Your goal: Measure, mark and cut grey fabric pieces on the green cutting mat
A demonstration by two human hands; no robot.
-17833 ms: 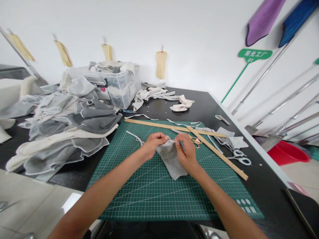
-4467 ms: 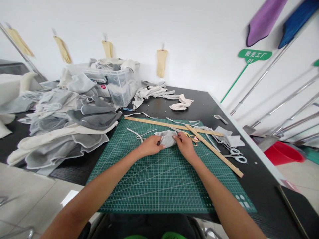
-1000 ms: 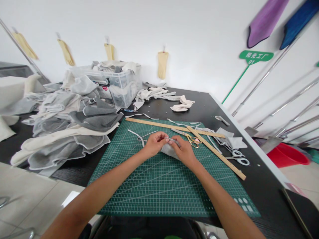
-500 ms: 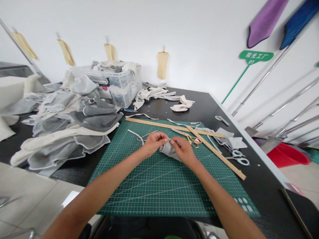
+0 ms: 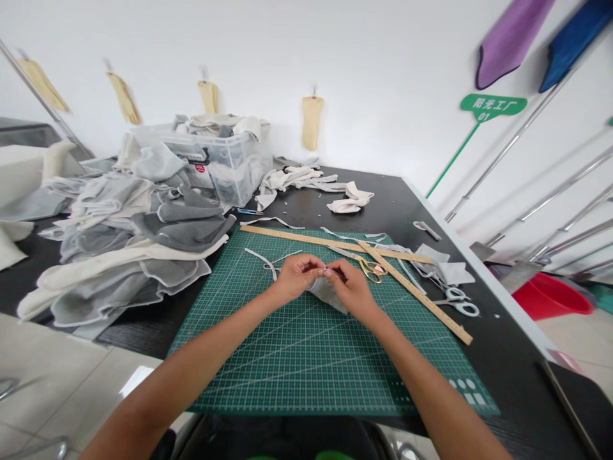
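Above the green cutting mat (image 5: pixel 287 358), both of my hands pinch the edge of a small grey piece of fabric (image 5: pixel 329 295). My left hand (image 5: pixel 297 275) is closed at the cloth's upper left edge, thumb against fingers. Close by, with fingertips almost meeting the left ones, my right hand (image 5: pixel 351 282) is closed on the same edge. The fabric hangs below the fingers, partly hidden by the right hand. Thin grey strips (image 5: pixel 261 257) lie left of my hands. Gold-handled scissors (image 5: pixel 371 268) rest to the right.
Two wooden rulers (image 5: pixel 416 287) cross on the mat's right side. White-handled scissors (image 5: pixel 462 302) lie near fabric scraps (image 5: pixel 453 271). On the left are piled grey and cream cloths (image 5: pixel 138 255) and a clear plastic bin (image 5: pixel 239 166). A red bucket (image 5: pixel 550 300) stands beyond the table's right edge.
My fingertips have come closer together on the fabric's edge, and the right fingers have shifted slightly. Less of the cloth shows beneath the hands. Other things lie as before.
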